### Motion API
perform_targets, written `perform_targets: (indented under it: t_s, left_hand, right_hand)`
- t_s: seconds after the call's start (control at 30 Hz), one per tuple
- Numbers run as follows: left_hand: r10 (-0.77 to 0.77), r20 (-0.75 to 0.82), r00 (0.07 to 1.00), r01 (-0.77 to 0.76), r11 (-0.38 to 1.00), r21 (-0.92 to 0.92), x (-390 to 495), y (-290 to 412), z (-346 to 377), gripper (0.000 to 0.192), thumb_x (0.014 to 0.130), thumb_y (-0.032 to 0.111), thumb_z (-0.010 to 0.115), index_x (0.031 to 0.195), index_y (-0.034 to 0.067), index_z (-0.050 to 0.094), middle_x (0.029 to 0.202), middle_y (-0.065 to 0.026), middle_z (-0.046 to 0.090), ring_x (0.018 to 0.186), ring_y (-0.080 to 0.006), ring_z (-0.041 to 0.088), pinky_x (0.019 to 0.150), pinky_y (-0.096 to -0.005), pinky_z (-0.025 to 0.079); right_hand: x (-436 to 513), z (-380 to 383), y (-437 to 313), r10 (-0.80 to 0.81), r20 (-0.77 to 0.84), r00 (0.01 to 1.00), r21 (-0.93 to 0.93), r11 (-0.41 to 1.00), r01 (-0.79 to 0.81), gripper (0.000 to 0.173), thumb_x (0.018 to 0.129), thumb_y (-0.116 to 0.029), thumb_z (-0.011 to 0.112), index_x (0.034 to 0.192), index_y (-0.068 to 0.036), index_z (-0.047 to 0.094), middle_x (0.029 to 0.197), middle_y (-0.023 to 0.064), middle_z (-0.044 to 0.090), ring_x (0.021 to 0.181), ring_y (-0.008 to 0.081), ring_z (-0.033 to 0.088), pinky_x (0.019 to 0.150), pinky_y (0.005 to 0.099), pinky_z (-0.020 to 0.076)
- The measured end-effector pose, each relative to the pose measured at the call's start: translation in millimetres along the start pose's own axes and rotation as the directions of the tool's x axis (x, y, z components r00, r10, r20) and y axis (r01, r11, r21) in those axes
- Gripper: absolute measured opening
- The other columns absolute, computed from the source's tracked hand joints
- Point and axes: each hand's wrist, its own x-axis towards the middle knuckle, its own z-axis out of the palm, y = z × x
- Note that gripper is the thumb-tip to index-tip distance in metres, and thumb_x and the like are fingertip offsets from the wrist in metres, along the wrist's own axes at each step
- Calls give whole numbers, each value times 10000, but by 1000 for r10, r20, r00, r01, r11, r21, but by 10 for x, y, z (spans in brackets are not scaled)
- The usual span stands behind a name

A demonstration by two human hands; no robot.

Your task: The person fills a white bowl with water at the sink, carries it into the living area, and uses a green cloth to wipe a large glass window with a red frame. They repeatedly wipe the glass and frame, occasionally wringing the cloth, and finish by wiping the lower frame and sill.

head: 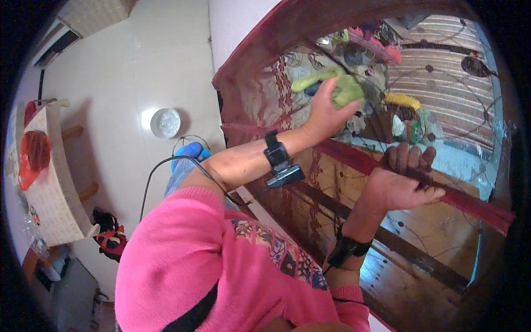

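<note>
My left hand (pixel 332 106) presses a bunched light-green cloth (pixel 349 90) towards a see-through panel (pixel 298 83) with a dark red frame. The panel carries a pattern of vines and red flowers. A longer light-green strip (pixel 315 79) shows beside the cloth; whether it is part of it or a reflection I cannot tell. My right hand (pixel 398 182) grips a dark red crossbar (pixel 468 205), fingers curled at its upper side and thumb stretched along it. Both wrists wear black straps, and a small device (pixel 285 176) hangs from the left one.
On the tiled floor stand a round white tub (pixel 166 123) and a blue bucket (pixel 179 155), partly hidden by my arm. A cloth-covered table (pixel 58 166) bears a red plastic bag (pixel 33 159). Beyond the panel are a yellow object (pixel 402 101) and striped fabric (pixel 439 83). A black cable (pixel 155 170) loops past my arm.
</note>
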Motion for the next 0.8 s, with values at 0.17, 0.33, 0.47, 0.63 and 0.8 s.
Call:
perform_targets:
  t_s: [0.17, 0.33, 0.47, 0.63, 0.8]
  left_hand:
    - [471, 55, 880, -472, 856, 211, 428, -72, 13, 576, 636, 155, 740, 1147, 59, 493, 1204, -207, 465, 1113, -382, 474, 920, -399, 406]
    - [189, 48, 981, -189, 867, 460, 930, -1048, -64, 540, 631, 116, 713, 1130, 87, 510, 1200, -197, 451, 1082, -387, 479, 897, -426, 424]
    - [-183, -48, 982, 173, 761, 626, 966, -1902, -252, 468, 737, 216, 638, 1153, 51, 500, 1163, -209, 497, 1049, -391, 509, 895, -429, 433]
    - [-631, -326, 704, 710, 637, 300, 1119, -2386, -794, 479, 809, 323, 593, 1196, 57, 500, 1050, -194, 618, 951, -326, 608, 821, -396, 467]
    - [-512, -239, 825, 519, 854, -34, 1825, -1974, -818, 497, 841, 282, 589, 1244, 26, 448, 1129, -175, 570, 996, -263, 566, 804, -370, 462]
  right_hand:
    - [-20, 44, -170, 3, 194, 981, 45, 999, -12, 709, 842, -681, 332, 1028, -34, 553, 582, -22, 363, 516, 116, 284, 481, 268, 226]
    - [40, 29, -446, -99, 146, 984, -121, 986, 118, 509, 864, -508, 406, 1082, -61, 515, 750, 46, 540, 580, 148, 392, 489, 278, 285]
    - [-1, -21, -728, -225, 173, 959, -157, 955, 252, 385, 846, -401, 457, 1063, -84, 487, 740, 43, 472, 603, 154, 416, 476, 272, 297]
    - [-63, -8, -881, -364, -6, 931, -172, 918, 358, 321, 864, -405, 385, 984, -119, 469, 653, -20, 341, 537, 90, 311, 447, 235, 220]
    - [19, 81, -698, -367, 90, 926, -199, 904, 378, 315, 866, -388, 390, 986, -109, 469, 637, -21, 341, 509, 86, 300, 427, 231, 216]
